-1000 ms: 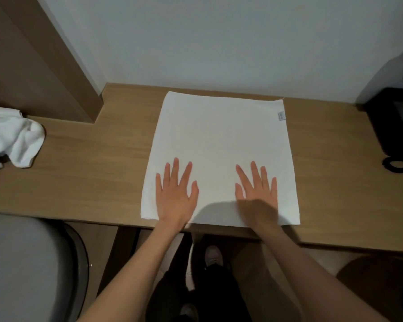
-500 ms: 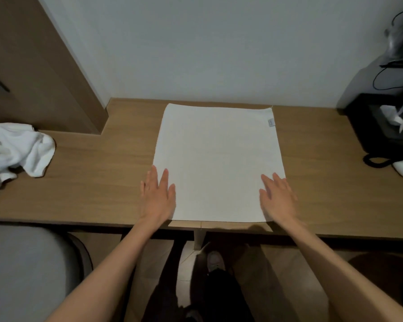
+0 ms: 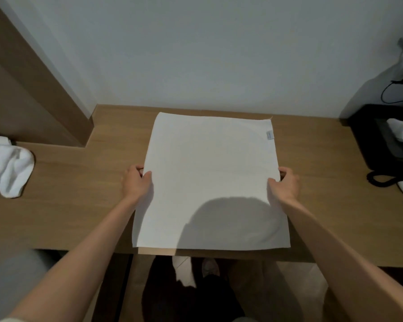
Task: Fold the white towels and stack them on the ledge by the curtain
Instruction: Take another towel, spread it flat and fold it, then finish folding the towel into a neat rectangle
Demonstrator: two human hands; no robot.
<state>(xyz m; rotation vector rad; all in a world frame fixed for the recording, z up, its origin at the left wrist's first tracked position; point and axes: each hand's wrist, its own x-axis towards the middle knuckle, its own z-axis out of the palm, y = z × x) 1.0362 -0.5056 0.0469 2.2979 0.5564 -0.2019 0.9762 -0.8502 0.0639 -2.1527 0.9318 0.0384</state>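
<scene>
A white towel (image 3: 209,180) lay flat on the wooden table (image 3: 79,205), in front of the person, with its near edge hanging a tiny bit past the table's front. A small tag (image 3: 269,135) sat near its corner at about 1 o'clock.

The left hand (image 3: 135,183) pinched the towel's side at 9 o'clock, thumb on top and fingers tucked under. The right hand (image 3: 285,185) did the same at 3 o'clock. Both were closed on the cloth's edges, about halfway along each side.

Some things could go wrong. If one hand pulled harder than the other, the fold would come out crooked and the corners would not meet. Because the hands held the middle of the sides, the near half might flop or slide off the table's front when lifted. A pinch that was too light could let the cloth slip out.

A crumpled towel (image 3: 7,168) waited far off at 9 o'clock, not folded. A black box (image 3: 382,140) stood at 3 o'clock; a wide swing could bump it. I could not see any ledge or curtain.
</scene>
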